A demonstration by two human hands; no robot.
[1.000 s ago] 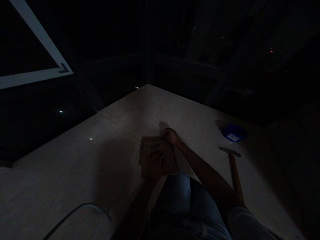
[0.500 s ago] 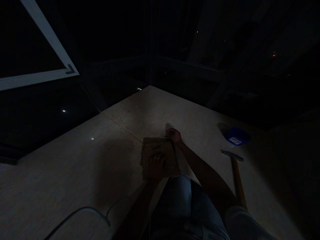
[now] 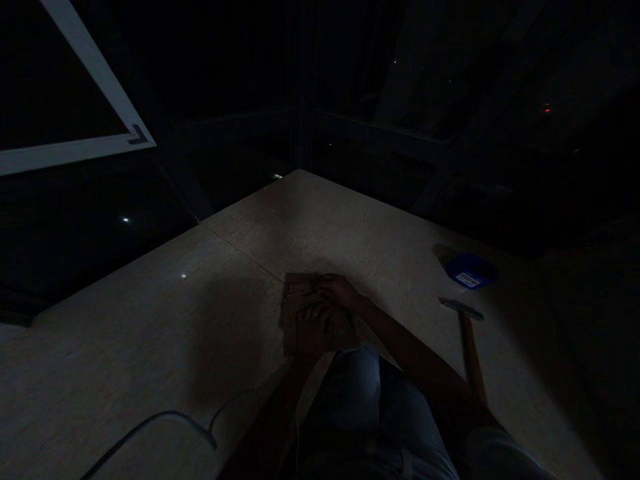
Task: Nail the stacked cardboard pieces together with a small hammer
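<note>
The picture is very dark. A brown cardboard piece [image 3: 300, 313] lies flat on the table [image 3: 150, 333], close to the near edge and in front of the person's knee. The left hand [image 3: 313, 328] rests on top of the cardboard with the fingers spread flat, so it is open and presses down. The right hand [image 3: 337, 291] lies on the far part of the same cardboard; I cannot tell if it pinches something. Towards the right edge of the table lie a hammer [image 3: 467, 337] with a wooden handle and, beyond it, a small blue container [image 3: 471, 270]. A thin cable [image 3: 165, 420] runs along the near left part.
</note>
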